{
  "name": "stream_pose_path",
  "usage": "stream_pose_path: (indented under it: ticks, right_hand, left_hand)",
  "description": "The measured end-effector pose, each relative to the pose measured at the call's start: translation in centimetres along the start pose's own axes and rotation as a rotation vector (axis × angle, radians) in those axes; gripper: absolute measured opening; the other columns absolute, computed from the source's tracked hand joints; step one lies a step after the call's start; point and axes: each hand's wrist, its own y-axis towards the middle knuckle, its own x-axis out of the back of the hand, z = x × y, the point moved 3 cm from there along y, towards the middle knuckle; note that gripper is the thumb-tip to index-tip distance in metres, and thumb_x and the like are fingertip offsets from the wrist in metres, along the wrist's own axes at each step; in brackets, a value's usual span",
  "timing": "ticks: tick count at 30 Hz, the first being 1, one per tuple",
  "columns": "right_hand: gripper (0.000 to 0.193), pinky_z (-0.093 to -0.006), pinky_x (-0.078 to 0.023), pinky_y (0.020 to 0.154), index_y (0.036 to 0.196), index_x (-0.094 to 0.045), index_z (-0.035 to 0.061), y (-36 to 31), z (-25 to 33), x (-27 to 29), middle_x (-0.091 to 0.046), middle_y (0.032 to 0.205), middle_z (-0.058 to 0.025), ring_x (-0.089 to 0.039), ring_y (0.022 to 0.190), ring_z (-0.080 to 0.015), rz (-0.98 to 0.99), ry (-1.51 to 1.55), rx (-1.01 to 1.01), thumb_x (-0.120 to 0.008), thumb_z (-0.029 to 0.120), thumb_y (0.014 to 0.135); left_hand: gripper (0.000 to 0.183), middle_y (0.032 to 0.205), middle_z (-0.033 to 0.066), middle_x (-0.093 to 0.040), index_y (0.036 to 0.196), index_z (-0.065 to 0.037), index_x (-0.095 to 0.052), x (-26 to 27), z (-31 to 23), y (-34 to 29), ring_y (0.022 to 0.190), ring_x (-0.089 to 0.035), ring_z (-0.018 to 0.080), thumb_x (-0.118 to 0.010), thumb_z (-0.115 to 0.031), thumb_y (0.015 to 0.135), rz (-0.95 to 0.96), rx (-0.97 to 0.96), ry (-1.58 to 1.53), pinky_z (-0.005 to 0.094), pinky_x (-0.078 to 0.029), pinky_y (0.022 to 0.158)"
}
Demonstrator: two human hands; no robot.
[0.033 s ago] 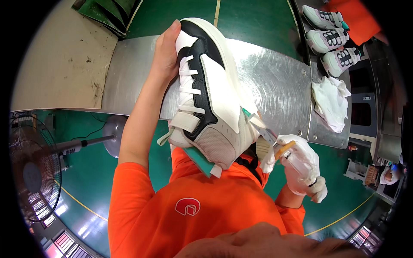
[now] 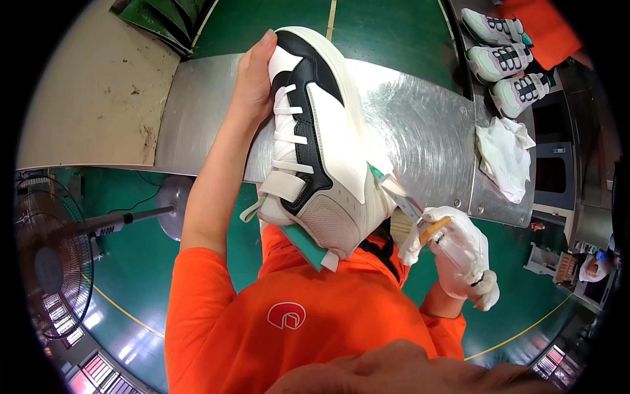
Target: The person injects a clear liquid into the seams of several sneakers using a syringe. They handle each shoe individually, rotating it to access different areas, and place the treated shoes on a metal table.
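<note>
Held up before me is a high-top shoe [image 2: 336, 144], white with black and grey-beige panels, white laces and an ankle strap. Its toe points away from me, and a green piece [image 2: 303, 245] sticks out of its near end. My bare left hand [image 2: 254, 77] is closed round the toe on the left; most fingers are hidden behind the shoe. In a white glove, my right hand [image 2: 461, 253] grips a flat metal-bladed tool [image 2: 403, 200] with a yellow handle. The blade's far end, green at the tip, meets or nearly meets the shoe's right side near the heel.
Under the shoe lies a metal bench top [image 2: 420, 105]. Several grey-and-pink shoes [image 2: 502, 62] and a crumpled white cloth [image 2: 505, 154] rest at the right. A beige board [image 2: 92, 92] covers the left, with a standing fan [image 2: 52, 262] below it.
</note>
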Motion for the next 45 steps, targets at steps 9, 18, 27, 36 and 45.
stream_pose_path:
  ticks: [9,18,27,36,45]
  right_hand:
    - [0.096,-0.0329,-0.046,0.066,0.118,-0.050,-0.0150,-0.4,1.1,0.5,-0.061,0.089,-0.0207,-0.060,0.071,-0.0255,-0.023,-0.096,-0.116,-0.062,0.066,0.067]
    - [0.098,-0.0482,-0.042,0.105,0.143,-0.030,-0.0056,4.5,-0.7,-2.5,-0.049,0.126,-0.0209,-0.055,0.116,-0.0309,-0.170,0.084,0.249,-0.081,0.026,0.065]
    - [0.098,-0.0437,-0.038,0.110,0.143,-0.030,-0.0026,6.8,-1.1,-3.6,-0.047,0.129,-0.0162,-0.048,0.129,-0.0340,0.002,-0.035,0.043,-0.068,0.004,0.053]
    - [0.119,-0.0441,-0.059,0.078,0.148,-0.027,-0.0013,3.4,-1.0,3.8,-0.049,0.130,-0.0160,-0.061,0.108,-0.0387,-0.313,0.062,0.209,-0.090,0.044,0.057]
    - [0.099,-0.0401,-0.045,0.098,0.139,-0.035,-0.0084,-0.6,-4.9,12.1,-0.053,0.126,-0.0212,-0.056,0.112,-0.0308,-0.765,-0.922,0.430,-0.081,0.014,0.054]
  left_hand:
    - [0.042,0.097,0.0088,-0.067,0.107,0.000,-0.061,-0.4,0.0,0.1,0.085,-0.064,0.0160,-0.058,-0.041,0.096,0.004,0.049,-0.040,0.0300,-0.053,0.077]
    - [0.040,0.099,0.0099,-0.068,0.107,0.001,-0.062,0.1,0.2,0.3,0.086,-0.066,0.0167,-0.054,-0.038,0.098,0.025,0.052,-0.029,0.0304,-0.053,0.078]
    - [0.041,0.099,0.0099,-0.068,0.108,0.002,-0.061,0.3,0.2,0.1,0.087,-0.066,0.0169,-0.052,-0.037,0.099,-0.002,0.076,0.008,0.0306,-0.053,0.079]
    - [0.044,0.100,0.0110,-0.068,0.109,0.002,-0.060,0.8,0.4,0.1,0.086,-0.067,0.0187,-0.053,-0.041,0.098,-0.074,0.096,0.066,0.0322,-0.055,0.077]
    - [0.029,0.086,0.0015,-0.065,0.096,-0.007,-0.066,-1.3,-3.8,4.9,0.076,-0.062,0.0130,-0.057,-0.034,0.098,-0.130,-0.046,0.235,0.0295,-0.052,0.070]
